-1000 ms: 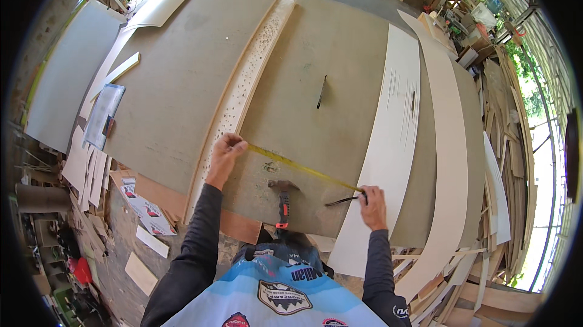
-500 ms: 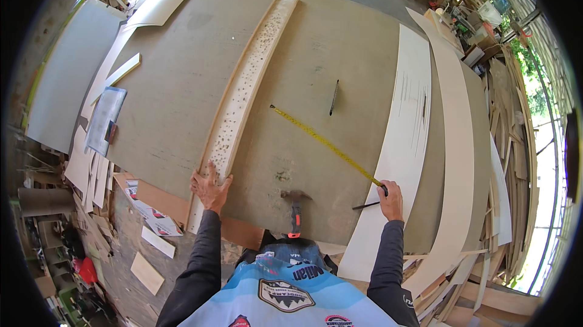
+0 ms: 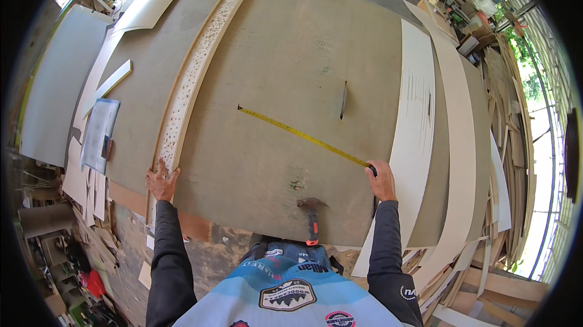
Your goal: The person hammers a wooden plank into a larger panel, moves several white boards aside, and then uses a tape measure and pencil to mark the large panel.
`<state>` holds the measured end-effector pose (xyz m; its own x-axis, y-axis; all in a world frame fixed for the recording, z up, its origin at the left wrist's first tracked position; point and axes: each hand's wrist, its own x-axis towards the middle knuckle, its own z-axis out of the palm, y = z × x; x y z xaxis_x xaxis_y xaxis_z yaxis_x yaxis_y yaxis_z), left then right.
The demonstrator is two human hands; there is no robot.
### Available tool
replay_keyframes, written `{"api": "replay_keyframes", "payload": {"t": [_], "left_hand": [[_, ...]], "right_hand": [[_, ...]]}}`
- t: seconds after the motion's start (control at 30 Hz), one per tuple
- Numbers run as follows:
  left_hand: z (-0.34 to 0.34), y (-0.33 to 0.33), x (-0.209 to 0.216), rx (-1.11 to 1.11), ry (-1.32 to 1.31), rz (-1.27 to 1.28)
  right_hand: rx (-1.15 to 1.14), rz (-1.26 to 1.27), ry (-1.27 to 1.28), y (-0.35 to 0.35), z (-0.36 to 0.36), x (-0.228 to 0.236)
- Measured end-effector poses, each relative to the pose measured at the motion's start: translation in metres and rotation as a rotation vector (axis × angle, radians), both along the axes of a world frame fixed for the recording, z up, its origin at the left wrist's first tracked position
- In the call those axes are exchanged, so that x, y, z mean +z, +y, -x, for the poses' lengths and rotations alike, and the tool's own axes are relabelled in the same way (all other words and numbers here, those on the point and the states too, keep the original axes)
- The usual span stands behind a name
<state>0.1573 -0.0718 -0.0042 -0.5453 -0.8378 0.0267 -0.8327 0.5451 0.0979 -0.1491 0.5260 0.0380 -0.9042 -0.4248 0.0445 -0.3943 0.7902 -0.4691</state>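
A long, narrow wooden board (image 3: 198,49), covered with small pale and brown specks and raised along its edges, lies lengthwise on the left of a large brown work surface (image 3: 285,54). My left hand (image 3: 162,182) grips its near end across the width, thumb at the right edge and fingers over the left. My right hand (image 3: 382,181) is closed round the dark case of a tape measure. The yellow tape blade (image 3: 303,136) runs out from it to the far left, its hooked tip short of the board. A thin dark stick, perhaps a pencil, shows below my right hand.
Near my body lies a claw hammer (image 3: 313,221). A dark slender tool (image 3: 344,100) rests farther off. White and beige strips (image 3: 416,102) run along the right. A clear-blue flat panel (image 3: 101,136) lies at left, and offcuts (image 3: 507,139) are stacked far right.
The speckled board has slid left with my left hand. My right hand and the tape measure have shifted off the white strip, with a longer length of blade showing.
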Motion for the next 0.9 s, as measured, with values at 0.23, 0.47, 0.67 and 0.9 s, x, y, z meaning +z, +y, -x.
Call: {"api": "replay_keyframes", "payload": {"t": [0.23,0.47,0.67,0.9], "left_hand": [[-0.001,-0.007,0.0,0.027,0.036,-0.014],[0.004,0.002,0.004,-0.003,0.122,-0.067],[0.006,0.023,-0.004,-0.113,0.156,-0.081],[0.011,0.011,0.004,-0.102,0.152,-0.065]], "right_hand": [[-0.009,-0.028,-0.008,-0.036,0.026,-0.01],[-0.033,-0.082,-0.05,-0.073,0.045,-0.018],[-0.024,-0.049,-0.029,-0.09,0.052,-0.021],[0.043,-0.086,-0.031,-0.084,0.067,-0.013]]}}
